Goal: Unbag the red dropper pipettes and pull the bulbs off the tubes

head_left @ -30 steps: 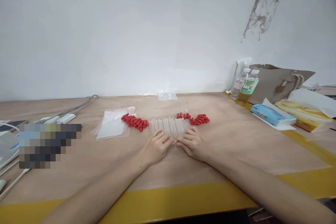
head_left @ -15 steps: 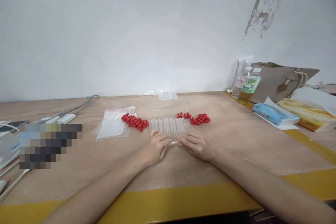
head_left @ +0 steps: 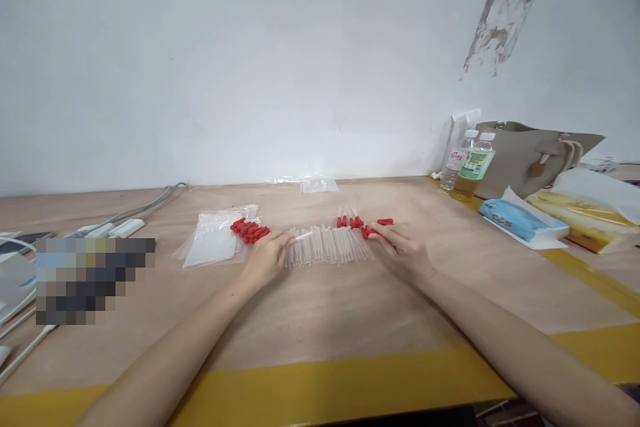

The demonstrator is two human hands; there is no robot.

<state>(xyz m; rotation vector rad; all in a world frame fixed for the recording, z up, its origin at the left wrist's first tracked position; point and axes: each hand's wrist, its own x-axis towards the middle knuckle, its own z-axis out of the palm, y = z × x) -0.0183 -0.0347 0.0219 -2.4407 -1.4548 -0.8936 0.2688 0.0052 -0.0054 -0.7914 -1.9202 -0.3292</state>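
Observation:
My left hand is closed, with a thin clear dropper tube pinched between thumb and fingers and pointing right. Beside and partly behind that hand lies a pile of red rubber bulbs. My right hand, slightly blurred, reaches over a smaller pile of red bulbs, its fingers stretched out and the tips at the bulbs. Between the hands lies a row of clear tubes, side by side. Behind the row are several droppers with red bulbs fitted, tubes pointing to the wall.
Clear zip bags are stacked left of the bulbs, and another bag lies by the wall. Cables and a power strip occupy the left. Two bottles, a grey handbag and tissue packs stand right.
My hands have parted from the tube they both held at the front of the row. The left moved left and back with a tube; the right moved to the right-hand bulbs.

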